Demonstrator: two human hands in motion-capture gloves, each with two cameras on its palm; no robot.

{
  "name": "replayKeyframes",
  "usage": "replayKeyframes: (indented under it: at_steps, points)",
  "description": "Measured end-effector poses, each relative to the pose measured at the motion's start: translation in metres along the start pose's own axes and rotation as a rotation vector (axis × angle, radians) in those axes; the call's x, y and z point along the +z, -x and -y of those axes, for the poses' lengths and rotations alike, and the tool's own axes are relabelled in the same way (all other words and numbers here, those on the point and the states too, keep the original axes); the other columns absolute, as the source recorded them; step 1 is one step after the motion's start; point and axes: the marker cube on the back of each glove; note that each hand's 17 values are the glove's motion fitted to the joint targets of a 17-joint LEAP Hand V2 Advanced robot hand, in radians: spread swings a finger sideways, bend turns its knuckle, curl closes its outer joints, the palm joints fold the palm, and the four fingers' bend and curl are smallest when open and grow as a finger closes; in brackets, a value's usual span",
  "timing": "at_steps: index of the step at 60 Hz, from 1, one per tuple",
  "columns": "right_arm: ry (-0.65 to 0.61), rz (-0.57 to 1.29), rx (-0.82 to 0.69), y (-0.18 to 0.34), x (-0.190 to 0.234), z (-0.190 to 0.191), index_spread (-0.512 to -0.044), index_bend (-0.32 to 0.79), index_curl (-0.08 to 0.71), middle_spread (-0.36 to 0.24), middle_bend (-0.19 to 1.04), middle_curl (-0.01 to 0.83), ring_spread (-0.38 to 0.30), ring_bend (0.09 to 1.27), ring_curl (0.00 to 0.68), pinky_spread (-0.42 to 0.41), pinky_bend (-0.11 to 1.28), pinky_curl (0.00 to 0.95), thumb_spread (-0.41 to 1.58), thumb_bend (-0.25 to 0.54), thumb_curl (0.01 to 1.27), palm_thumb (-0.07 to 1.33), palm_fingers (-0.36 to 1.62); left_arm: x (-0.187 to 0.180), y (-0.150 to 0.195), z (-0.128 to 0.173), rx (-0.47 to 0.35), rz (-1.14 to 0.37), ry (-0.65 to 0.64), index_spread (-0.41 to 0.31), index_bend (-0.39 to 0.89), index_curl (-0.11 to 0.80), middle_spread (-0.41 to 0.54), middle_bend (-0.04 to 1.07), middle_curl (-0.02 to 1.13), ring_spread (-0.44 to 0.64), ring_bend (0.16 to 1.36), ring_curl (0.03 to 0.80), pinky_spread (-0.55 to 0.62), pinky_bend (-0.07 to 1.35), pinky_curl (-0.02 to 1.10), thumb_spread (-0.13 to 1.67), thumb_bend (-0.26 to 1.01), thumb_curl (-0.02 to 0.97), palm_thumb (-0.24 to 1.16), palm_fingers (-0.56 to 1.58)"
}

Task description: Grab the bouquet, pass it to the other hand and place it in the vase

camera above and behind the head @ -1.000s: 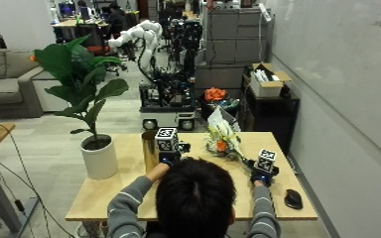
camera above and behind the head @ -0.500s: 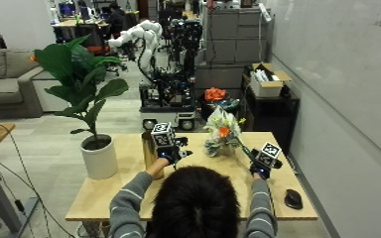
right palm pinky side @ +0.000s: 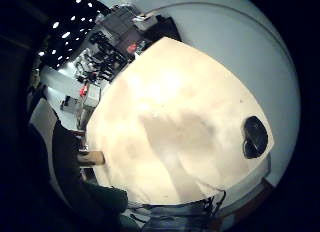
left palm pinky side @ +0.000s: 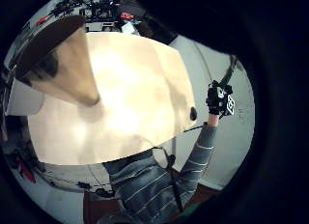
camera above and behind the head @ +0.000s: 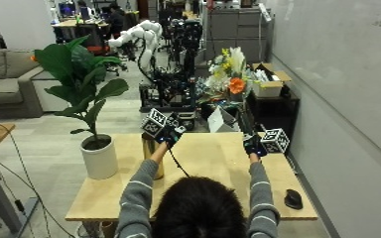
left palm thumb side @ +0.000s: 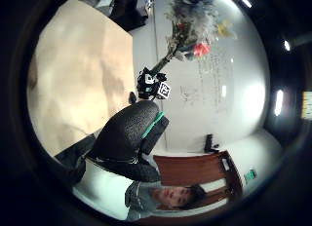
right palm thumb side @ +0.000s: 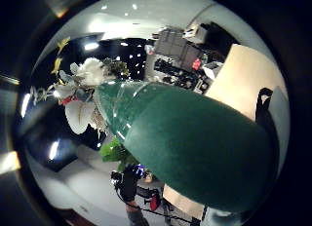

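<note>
R hand is gripping the bouquet by its green-wrapped stem, fingers curled round it, holding it upright and raised well above the table; blooms are sitting high over the table's far edge, white, yellow and one orange flower showing. In the R thumb-side palm view the green wrap is filling most of the frame, w/ white blooms at its far end. L hand is also lifted off the table, near the R but apart from it, not touching the bouquet; its fingers are looking relaxed and holding nothing, one black-gloved finger showing in its thumb-side palm view. The vase, tan and tall, is standing on the table just under and beside the L forearm; it's close in the L little-finger-side view. A potted plant in a white pot is sitting at the table's L end, and a black mouse is lying near the R front corner.
</note>
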Motion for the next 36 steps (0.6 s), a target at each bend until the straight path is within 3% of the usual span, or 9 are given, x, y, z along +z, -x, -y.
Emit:
replayKeyframes:
  at_steps: [2, 8, 14, 22, 30, 36]
  points:
    - [0.022, 0.026, -0.014, 0.014, -0.005, -0.006, -0.194, 0.69, 0.639, -0.133, 0.93, 0.686, -0.172, 1.08, 0.619, -0.203, 0.82, 0.572, 1.01, 0.035, 0.54, 1.09, 1.37, 0.000, -0.010, -0.005, -0.092, 0.041, -0.052, 0.066, 0.11, 0.202, 0.242, 0.26, 0.39, 0.32, 0.64, 0.290, 0.38, 0.47, 0.35, 0.93, -0.03, 0.314, 0.14, 0.16]
    - [0.088, 0.033, -0.065, 0.032, -0.002, -0.001, -0.189, 0.70, 0.646, -0.132, 0.94, 0.689, -0.168, 1.08, 0.618, -0.203, 0.82, 0.575, 1.00, 0.021, 0.57, 1.10, 1.37, 0.005, -0.027, -0.014, -0.138, 0.024, -0.023, 0.066, 0.11, 0.202, 0.242, 0.26, 0.40, 0.32, 0.65, 0.291, 0.39, 0.47, 0.35, 0.93, -0.03, 0.317, 0.15, 0.16]
    - [0.079, 0.086, -0.219, 0.051, 0.004, 0.007, -0.188, 0.70, 0.652, -0.132, 0.95, 0.691, -0.167, 1.09, 0.619, -0.202, 0.82, 0.578, 1.00, 0.009, 0.60, 1.10, 1.36, 0.014, -0.036, -0.018, -0.112, -0.007, 0.032, 0.066, 0.11, 0.202, 0.243, 0.26, 0.40, 0.31, 0.65, 0.293, 0.38, 0.47, 0.35, 0.92, -0.03, 0.319, 0.16, 0.15]
    - [0.109, 0.119, -0.293, 0.077, 0.002, -0.010, -0.187, 0.71, 0.658, -0.131, 0.95, 0.691, -0.166, 1.09, 0.620, -0.202, 0.83, 0.581, 0.99, -0.005, 0.64, 1.10, 1.36, 0.026, -0.045, -0.017, -0.039, -0.080, 0.062, 0.061, 0.10, 0.197, 0.244, 0.26, 0.39, 0.32, 0.65, 0.292, 0.38, 0.48, 0.35, 0.91, -0.03, 0.323, 0.17, 0.14]
    - [0.108, 0.060, -0.366, 0.094, 0.004, -0.023, -0.187, 0.71, 0.663, -0.131, 0.96, 0.690, -0.165, 1.10, 0.619, -0.199, 0.83, 0.587, 0.99, -0.009, 0.67, 1.10, 1.36, 0.029, -0.019, 0.003, -0.203, 0.086, -0.048, 0.059, 0.10, 0.188, 0.244, 0.26, 0.39, 0.31, 0.66, 0.292, 0.38, 0.49, 0.35, 0.90, -0.03, 0.324, 0.17, 0.13]
    - [0.114, -0.004, -0.420, 0.102, 0.006, -0.030, -0.187, 0.71, 0.664, -0.131, 0.96, 0.689, -0.165, 1.10, 0.619, -0.198, 0.83, 0.590, 0.99, -0.009, 0.70, 1.10, 1.36, 0.035, -0.026, 0.005, -0.117, -0.048, 0.042, 0.059, 0.10, 0.185, 0.244, 0.27, 0.40, 0.31, 0.67, 0.291, 0.39, 0.49, 0.35, 0.89, -0.03, 0.324, 0.17, 0.12]
